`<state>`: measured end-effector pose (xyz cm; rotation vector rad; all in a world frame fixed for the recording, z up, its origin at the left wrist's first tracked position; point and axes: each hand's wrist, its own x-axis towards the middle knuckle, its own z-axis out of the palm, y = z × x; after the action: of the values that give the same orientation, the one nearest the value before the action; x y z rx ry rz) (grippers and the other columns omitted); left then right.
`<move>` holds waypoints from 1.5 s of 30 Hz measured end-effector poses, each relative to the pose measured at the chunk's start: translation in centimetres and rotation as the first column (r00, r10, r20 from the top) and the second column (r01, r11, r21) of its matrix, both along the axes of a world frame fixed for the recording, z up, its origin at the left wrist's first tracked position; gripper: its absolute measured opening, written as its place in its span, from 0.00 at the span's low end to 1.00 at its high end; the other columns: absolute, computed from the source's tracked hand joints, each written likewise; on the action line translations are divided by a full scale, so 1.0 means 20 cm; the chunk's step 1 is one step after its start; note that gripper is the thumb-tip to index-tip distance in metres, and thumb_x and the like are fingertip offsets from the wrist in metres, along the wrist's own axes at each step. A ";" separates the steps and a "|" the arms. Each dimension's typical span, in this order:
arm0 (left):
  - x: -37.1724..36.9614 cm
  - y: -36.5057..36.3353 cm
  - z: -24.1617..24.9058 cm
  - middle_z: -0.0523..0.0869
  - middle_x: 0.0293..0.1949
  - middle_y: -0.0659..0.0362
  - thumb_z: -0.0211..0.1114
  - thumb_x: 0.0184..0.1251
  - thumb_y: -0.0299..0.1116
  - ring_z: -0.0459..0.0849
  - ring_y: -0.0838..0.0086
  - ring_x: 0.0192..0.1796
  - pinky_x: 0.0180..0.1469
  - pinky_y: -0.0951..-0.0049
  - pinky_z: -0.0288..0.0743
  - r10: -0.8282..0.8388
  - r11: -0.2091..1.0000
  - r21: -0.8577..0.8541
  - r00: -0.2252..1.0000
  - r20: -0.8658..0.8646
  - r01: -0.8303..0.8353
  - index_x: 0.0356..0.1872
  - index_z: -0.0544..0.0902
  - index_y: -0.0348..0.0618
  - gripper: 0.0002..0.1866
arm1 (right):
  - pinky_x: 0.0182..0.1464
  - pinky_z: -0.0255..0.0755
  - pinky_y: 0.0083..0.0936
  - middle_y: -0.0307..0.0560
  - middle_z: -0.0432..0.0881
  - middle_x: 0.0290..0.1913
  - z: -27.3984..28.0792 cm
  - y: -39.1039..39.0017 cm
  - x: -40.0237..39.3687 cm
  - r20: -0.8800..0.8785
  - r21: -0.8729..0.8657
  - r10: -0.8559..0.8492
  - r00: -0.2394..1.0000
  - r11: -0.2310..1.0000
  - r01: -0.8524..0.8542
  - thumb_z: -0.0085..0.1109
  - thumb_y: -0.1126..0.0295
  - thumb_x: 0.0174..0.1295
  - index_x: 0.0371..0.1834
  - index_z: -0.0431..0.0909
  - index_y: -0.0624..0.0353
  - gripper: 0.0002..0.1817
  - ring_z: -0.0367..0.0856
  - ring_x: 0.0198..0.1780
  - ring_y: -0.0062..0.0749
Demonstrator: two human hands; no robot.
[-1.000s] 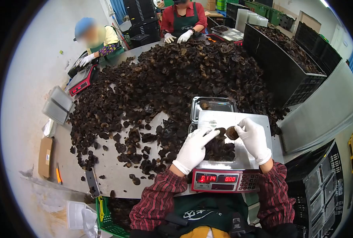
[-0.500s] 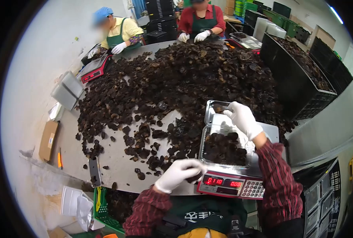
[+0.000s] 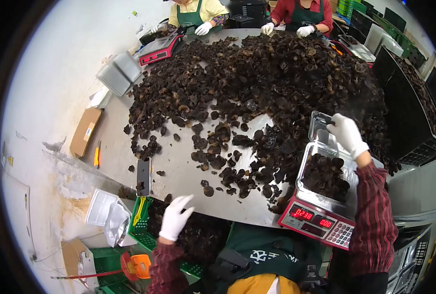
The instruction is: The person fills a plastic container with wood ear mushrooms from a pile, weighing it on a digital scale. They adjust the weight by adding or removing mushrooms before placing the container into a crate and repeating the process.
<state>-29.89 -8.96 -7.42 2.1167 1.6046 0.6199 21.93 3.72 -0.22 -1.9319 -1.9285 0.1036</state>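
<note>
My left hand [image 3: 176, 218], in a white glove, is over the table's front edge above a green crate [image 3: 144, 230] of dark fungus; its fingers are spread and it holds nothing. My right hand [image 3: 347, 134], also gloved, is closed at the lid of a clear plastic box [image 3: 321, 128]; what it grips is hidden. Dark fungus pieces [image 3: 326, 175] fill part of the box, which rests on a red scale [image 3: 320, 223] showing 0.238. A large heap of fungus [image 3: 277, 73] lies behind.
A phone [image 3: 143, 177] and an orange cutter [image 3: 97, 155] lie at the left of the steel table [image 3: 179, 171]. Two co-workers in green aprons stand across it, near another red scale [image 3: 160, 49]. A black crate [image 3: 407, 105] of fungus stands at the right.
My left hand has moved from beside the scale to the left and opened. The scale reading rose from 0.110 to 0.238. The view has shifted, moving the table contents right in frame.
</note>
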 end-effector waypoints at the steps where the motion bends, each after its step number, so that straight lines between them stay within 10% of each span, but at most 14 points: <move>1: 0.11 0.04 0.02 0.83 0.50 0.50 0.67 0.57 0.29 0.80 0.57 0.54 0.57 0.65 0.73 -0.025 0.999 0.045 0.999 0.035 0.023 0.52 0.82 0.42 0.19 | 0.40 0.74 0.42 0.63 0.80 0.30 0.08 -0.06 -0.01 0.014 0.028 -0.009 1.000 1.000 0.009 0.62 0.65 0.55 0.31 0.78 0.66 0.13 0.81 0.37 0.57; 7: 0.60 0.28 -0.05 0.79 0.57 0.52 0.70 0.54 0.34 0.75 0.56 0.60 0.60 0.61 0.69 -0.215 0.926 0.297 0.973 -0.087 0.231 0.56 0.80 0.47 0.25 | 0.39 0.75 0.39 0.58 0.81 0.35 0.28 -0.51 -0.06 0.113 0.108 -0.126 0.986 0.988 0.114 0.69 0.66 0.53 0.39 0.78 0.66 0.16 0.81 0.35 0.53; 13: 0.65 0.39 -0.31 0.81 0.46 0.56 0.69 0.52 0.29 0.78 0.59 0.52 0.52 0.60 0.73 -0.285 0.886 0.346 0.951 -0.121 0.310 0.43 0.84 0.46 0.15 | 0.35 0.75 0.37 0.51 0.79 0.31 0.21 -0.76 -0.51 -0.049 0.183 0.142 0.989 0.974 -0.131 0.66 0.68 0.55 0.45 0.78 0.57 0.15 0.80 0.32 0.47; 18: 0.59 0.44 -0.35 0.85 0.37 0.56 0.68 0.52 0.21 0.83 0.67 0.43 0.46 0.71 0.77 -0.213 0.956 0.269 0.905 0.369 0.115 0.35 0.86 0.41 0.08 | 0.33 0.73 0.34 0.52 0.75 0.28 -0.20 -0.72 -0.89 -0.112 0.051 0.374 0.921 0.928 -0.370 0.60 0.68 0.61 0.58 0.66 0.70 0.26 0.78 0.30 0.43; 24: 0.39 0.48 -0.37 0.85 0.39 0.59 0.65 0.60 0.18 0.82 0.76 0.41 0.48 0.77 0.75 0.334 0.941 -0.336 0.235 0.913 -0.029 0.43 0.83 0.34 0.10 | 0.34 0.73 0.34 0.52 0.76 0.28 -0.54 -0.50 -1.09 0.087 -0.002 0.083 0.993 0.997 -0.083 0.54 0.75 0.59 0.58 0.63 0.74 0.24 0.78 0.31 0.45; 27: 0.31 0.46 -0.36 0.82 0.49 0.54 0.57 0.65 0.17 0.82 0.70 0.49 0.51 0.75 0.78 0.389 0.913 -0.366 -0.111 0.915 0.182 0.54 0.75 0.33 0.16 | 0.34 0.73 0.32 0.51 0.76 0.29 -0.65 -0.43 -1.11 0.186 0.020 0.052 0.981 0.998 -0.056 0.51 0.76 0.59 0.48 0.70 0.72 0.15 0.78 0.32 0.40; 34: 0.40 0.43 -0.38 0.78 0.57 0.49 0.62 0.64 0.23 0.80 0.64 0.54 0.56 0.66 0.80 0.544 0.811 -0.329 -0.416 0.728 0.484 0.55 0.74 0.39 0.18 | 0.34 0.71 0.39 0.52 0.73 0.27 -0.40 -0.58 -1.09 -0.124 0.172 0.274 0.954 0.952 -0.251 0.52 0.77 0.53 0.30 0.70 0.59 0.03 0.76 0.32 0.47; 43: 1.16 0.41 0.22 0.85 0.46 0.55 0.63 0.63 0.21 0.84 0.70 0.49 0.52 0.72 0.78 0.057 0.864 -0.206 0.318 0.946 0.459 0.46 0.83 0.35 0.11 | 0.38 0.74 0.33 0.56 0.81 0.36 0.06 -0.84 -0.48 -0.197 0.345 -0.276 0.941 0.879 0.330 0.60 0.77 0.59 0.42 0.77 0.62 0.08 0.81 0.35 0.52; 45: 1.34 0.36 0.31 0.86 0.45 0.55 0.64 0.64 0.24 0.84 0.67 0.48 0.51 0.72 0.78 -0.297 0.921 0.104 0.504 0.811 0.376 0.42 0.85 0.37 0.07 | 0.38 0.74 0.33 0.59 0.81 0.35 0.01 -0.88 -0.37 -0.177 0.216 -0.380 0.908 0.885 0.413 0.60 0.76 0.60 0.44 0.77 0.63 0.09 0.81 0.35 0.53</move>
<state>-3.15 -1.81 -1.20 1.5805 0.6391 1.1428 14.59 -13.80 0.05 -2.0452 -1.3536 -0.1233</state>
